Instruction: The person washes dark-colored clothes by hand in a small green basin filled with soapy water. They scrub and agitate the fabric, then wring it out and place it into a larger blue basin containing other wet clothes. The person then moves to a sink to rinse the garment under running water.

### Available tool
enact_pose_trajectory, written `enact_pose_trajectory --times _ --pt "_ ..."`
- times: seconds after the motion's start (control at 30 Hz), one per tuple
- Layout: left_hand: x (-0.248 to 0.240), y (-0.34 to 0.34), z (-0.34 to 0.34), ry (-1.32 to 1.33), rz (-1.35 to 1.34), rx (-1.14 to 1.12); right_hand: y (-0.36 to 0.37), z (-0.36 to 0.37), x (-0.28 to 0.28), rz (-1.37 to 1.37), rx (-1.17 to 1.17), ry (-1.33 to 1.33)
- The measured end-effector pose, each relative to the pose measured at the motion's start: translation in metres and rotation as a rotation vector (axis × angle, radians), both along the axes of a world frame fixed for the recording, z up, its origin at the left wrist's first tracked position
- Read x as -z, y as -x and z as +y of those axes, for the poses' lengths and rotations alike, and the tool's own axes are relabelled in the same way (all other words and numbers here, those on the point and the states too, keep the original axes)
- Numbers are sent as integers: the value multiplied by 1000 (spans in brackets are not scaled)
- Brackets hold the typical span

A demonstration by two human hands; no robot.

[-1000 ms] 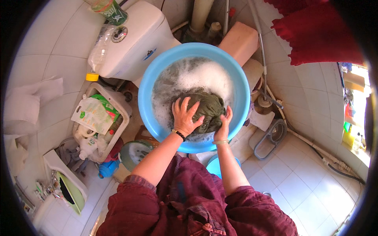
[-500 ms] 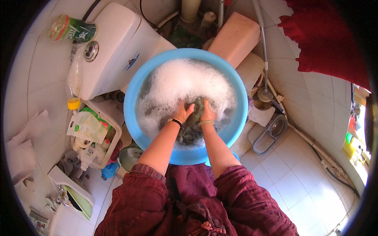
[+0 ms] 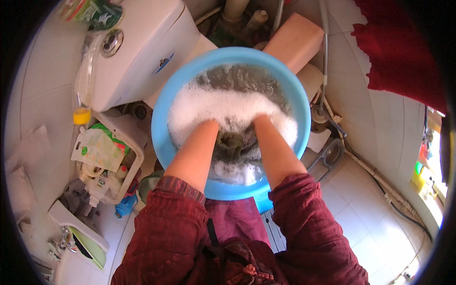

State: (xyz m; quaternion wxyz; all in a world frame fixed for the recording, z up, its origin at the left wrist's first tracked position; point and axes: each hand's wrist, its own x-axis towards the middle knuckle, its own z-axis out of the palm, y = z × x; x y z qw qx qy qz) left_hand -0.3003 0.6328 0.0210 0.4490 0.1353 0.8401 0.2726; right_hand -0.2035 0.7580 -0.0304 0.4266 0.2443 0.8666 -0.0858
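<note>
A round light-blue basin [image 3: 160, 114] holds grey water under thick white suds [image 3: 199, 102]. My left forearm [image 3: 192, 154] and my right forearm [image 3: 278, 156] reach down into it, and both hands are sunk out of sight under the foam. Between my wrists a dark olive-green wet cloth [image 3: 229, 142] breaks the surface in folds. The hidden fingers do not show what they grip. Maroon sleeves are pushed up to my elbows.
A white toilet tank [image 3: 142, 52] stands back left, a pink box-like block [image 3: 295, 42] behind the basin. At left are a bin of bottles and packets [image 3: 135, 164] and a hanging bottle with a yellow cap [image 3: 82, 115]. Right lies a grey hose [image 3: 325, 57] by tiled floor [image 3: 361, 213].
Both hands have pushed forward and down from the water's surface into the suds. The cloth between them has sunk lower. Foam has drawn back from the far side, baring grey water.
</note>
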Motion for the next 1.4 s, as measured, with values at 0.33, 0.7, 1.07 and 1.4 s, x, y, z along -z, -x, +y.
enact_pose_trajectory --times 0.33,0.7,1.07,1.4 --pt "-21 15 -37 -451 189 -462 1 -2 -65 693 291 -15" --pt "-172 -7 -100 -866 -54 -625 -65 -44 -214 1011 1123 473" --pt "-212 23 -165 -817 150 -269 -134 -18 -271 1232 1492 663" --pt "-202 -48 -117 -929 628 657 -127 -80 -269 1281 1207 587"
